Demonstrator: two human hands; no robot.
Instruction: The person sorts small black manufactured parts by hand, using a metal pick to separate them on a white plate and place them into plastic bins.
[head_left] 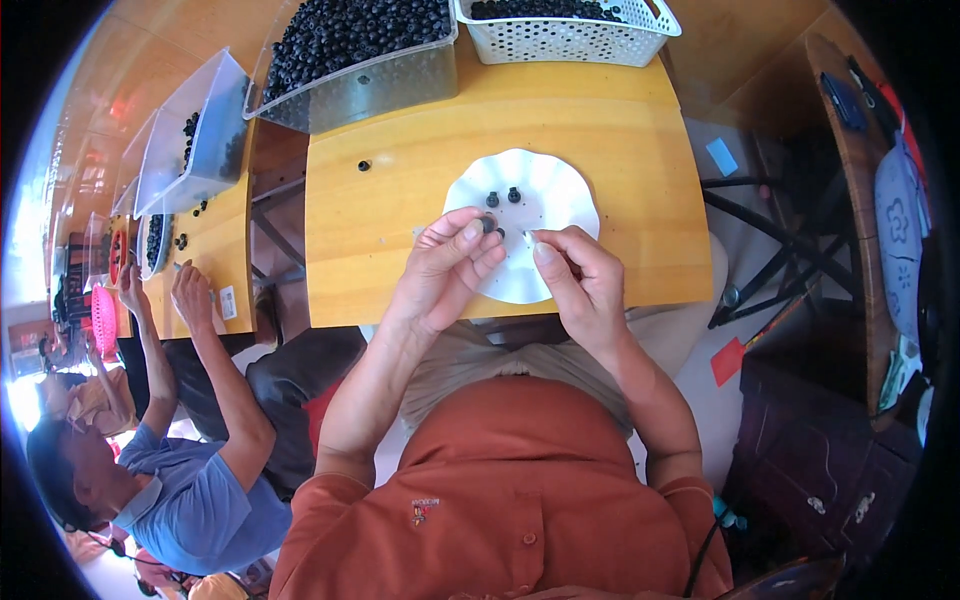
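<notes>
Over the near half of a white scalloped plate [555, 190], my left hand [448, 262] is closed, pinching a small round black part [488, 224] between thumb and fingertips. Another dark bit shows just under those fingers; whether it is held too I cannot tell. My right hand [582, 278] is also closed, a short whitish tip [529, 238] poking out from its thumb and forefinger. The rest of that small piece is hidden in the grip. Two black parts, one [493, 199] beside the other [514, 195], lie on the plate beyond my hands, among tiny dark specks.
A clear bin [385, 88] heaped with black parts stands at the table's far left, beside a white perforated basket [570, 45]. One loose black part [364, 166] lies on the wooden table [370, 230]. At left, a co-worker [200, 500] handles something small at another table.
</notes>
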